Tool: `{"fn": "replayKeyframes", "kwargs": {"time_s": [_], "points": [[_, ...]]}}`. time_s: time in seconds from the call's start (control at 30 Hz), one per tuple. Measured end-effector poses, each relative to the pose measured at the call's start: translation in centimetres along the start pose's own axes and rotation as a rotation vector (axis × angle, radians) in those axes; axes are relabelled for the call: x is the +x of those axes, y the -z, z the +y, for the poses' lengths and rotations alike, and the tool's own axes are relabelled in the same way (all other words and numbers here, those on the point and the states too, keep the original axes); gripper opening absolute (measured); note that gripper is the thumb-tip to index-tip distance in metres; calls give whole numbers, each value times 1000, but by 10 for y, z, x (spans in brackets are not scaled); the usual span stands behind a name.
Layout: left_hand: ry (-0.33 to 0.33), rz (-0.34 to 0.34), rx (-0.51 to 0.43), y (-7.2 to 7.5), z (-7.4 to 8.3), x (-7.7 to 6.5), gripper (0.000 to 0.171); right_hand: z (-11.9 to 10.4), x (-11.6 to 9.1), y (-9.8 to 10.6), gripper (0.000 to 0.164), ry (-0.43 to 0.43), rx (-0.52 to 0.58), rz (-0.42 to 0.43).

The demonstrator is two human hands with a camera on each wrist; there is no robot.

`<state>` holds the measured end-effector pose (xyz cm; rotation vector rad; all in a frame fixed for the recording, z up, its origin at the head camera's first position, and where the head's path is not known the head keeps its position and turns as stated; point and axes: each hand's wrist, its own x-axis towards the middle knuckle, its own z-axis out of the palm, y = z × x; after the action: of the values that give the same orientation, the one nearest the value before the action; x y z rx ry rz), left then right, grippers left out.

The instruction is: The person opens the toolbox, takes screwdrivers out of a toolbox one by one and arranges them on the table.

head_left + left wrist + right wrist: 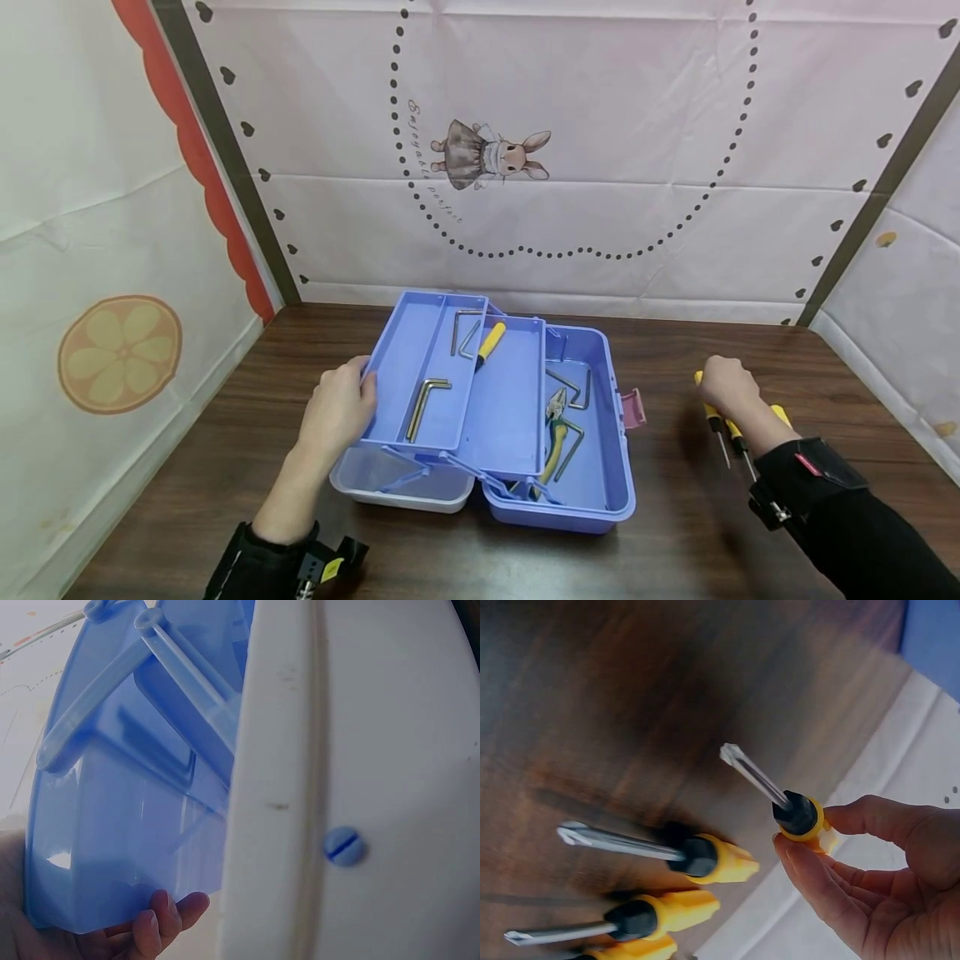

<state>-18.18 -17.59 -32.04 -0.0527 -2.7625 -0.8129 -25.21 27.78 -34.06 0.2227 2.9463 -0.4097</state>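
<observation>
A blue toolbox (555,521) stands with its stepped trays fanned out to the left. My left hand (337,417) grips the outer edge of the upper tray (405,367); in the left wrist view its fingers (169,919) curl under the tray's underside. At the right, my right hand (726,385) pinches a yellow-and-black screwdriver (799,816) by its handle between thumb and fingers, shaft pointing away. More screwdrivers (705,859) with yellow handles lie on the table beside it. In the upper tray are gold-toned hex keys (423,404).
The lower compartment holds pliers (555,446) and several hex keys (573,450). A short yellow screwdriver (491,343) lies in the trays. The pale translucent lid (408,500) sits under the trays, and a pink latch (633,409) sticks out right. Printed cloth walls (600,150) enclose the wooden table (660,533).
</observation>
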Motion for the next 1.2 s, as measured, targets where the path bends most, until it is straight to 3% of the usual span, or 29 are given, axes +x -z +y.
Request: {"fn": "replayKeyframes", "kwargs": {"time_s": [0.2, 0.5, 0.77, 1.03, 1.2], "points": [[7, -2, 2, 0, 1, 0, 35, 5, 1, -6, 16, -14, -8, 5], [7, -1, 0, -2, 1, 0, 36, 7, 1, -11, 19, -35, -9, -55], [1, 3, -1, -2, 1, 0, 36, 8, -1, -11, 19, -28, -11, -35], [7, 3, 9, -1, 0, 0, 36, 5, -6, 4, 27, -11, 0, -37], [2, 8, 10, 0, 1, 0, 35, -12, -7, 23, 30, -11, -19, -8]]}}
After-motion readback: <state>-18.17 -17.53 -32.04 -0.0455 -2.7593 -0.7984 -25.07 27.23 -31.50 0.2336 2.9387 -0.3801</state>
